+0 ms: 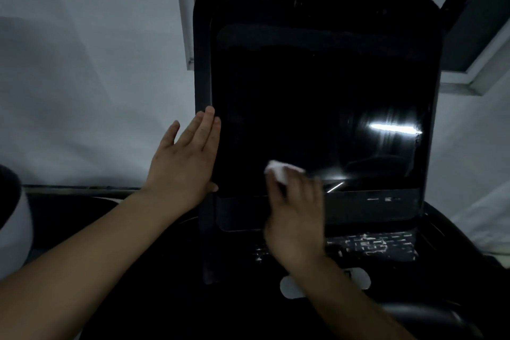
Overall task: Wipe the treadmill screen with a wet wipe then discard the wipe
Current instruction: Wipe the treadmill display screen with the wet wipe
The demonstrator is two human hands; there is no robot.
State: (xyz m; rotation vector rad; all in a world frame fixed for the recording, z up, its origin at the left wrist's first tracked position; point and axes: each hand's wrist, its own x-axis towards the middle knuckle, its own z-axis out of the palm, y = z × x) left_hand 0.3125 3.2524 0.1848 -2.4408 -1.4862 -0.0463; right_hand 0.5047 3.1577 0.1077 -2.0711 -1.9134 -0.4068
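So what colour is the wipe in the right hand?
White; the wipe shows best in the head view.

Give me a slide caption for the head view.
Right hand rubs crumpled white wipe on glossy black treadmill screen; left hand braces its edge.

The single head camera looks forward and down, close to the treadmill screen [317, 107], which fills the middle.
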